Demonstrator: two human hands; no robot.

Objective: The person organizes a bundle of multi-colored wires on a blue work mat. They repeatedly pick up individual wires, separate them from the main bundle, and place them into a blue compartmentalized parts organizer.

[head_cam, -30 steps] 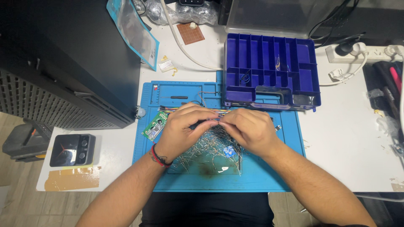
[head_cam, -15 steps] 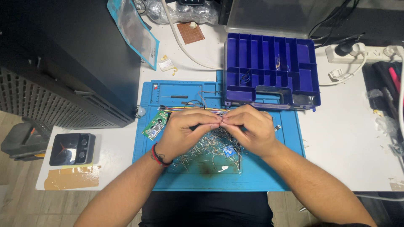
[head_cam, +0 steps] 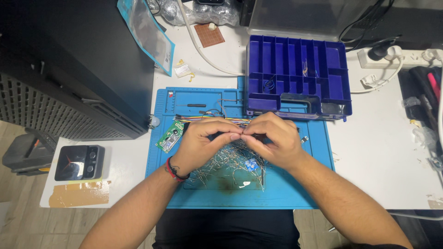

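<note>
Fingertips (head_cam: 236,135) of left hand (head_cam: 203,143) and right hand (head_cam: 272,140) pinch one small part, too small to identify. A slip could drop it into the pin pile (head_cam: 226,163) on the mat (head_cam: 277,193).

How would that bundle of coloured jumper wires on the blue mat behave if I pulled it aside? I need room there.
The coloured jumper wires look thin and loose, so they would probably flop and sag rather than hold shape. They seem light, likely sliding easily on the blue mat. One end passes behind the left hand and right hand, so they might snag the metal pins.
</note>
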